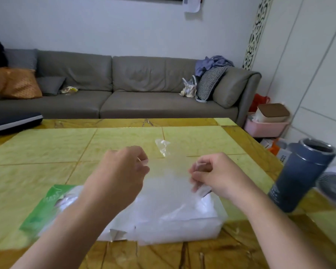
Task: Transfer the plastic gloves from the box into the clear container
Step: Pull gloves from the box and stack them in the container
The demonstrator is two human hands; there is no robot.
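You have one thin plastic glove (pixel 169 171) stretched between your two hands, raised over the clear container (pixel 182 222), which sits on the table (pixel 47 152) near its front edge, already heaped with white, filmy gloves. The film is so sheer that its outline blurs; only a crumpled tip at the far end catches light. Your left hand (pixel 124 169) has its fingers curled in, pinching one edge of the glove; your right hand (pixel 211 175) pinches the opposite edge between thumb and bent fingers. Holding it spread like this looks meant to keep the film flat, so it can be laid on the pile rather than bunched.

The green box (pixel 45 204) lies just left of the container, partly under your left forearm, with more film spilling from its opening; how many gloves remain inside cannot be counted.

Around this: one dark blue flask (pixel 299 177), lid off, stands to the right, well apart from the container, and one grey sofa (pixel 124 88) runs behind.
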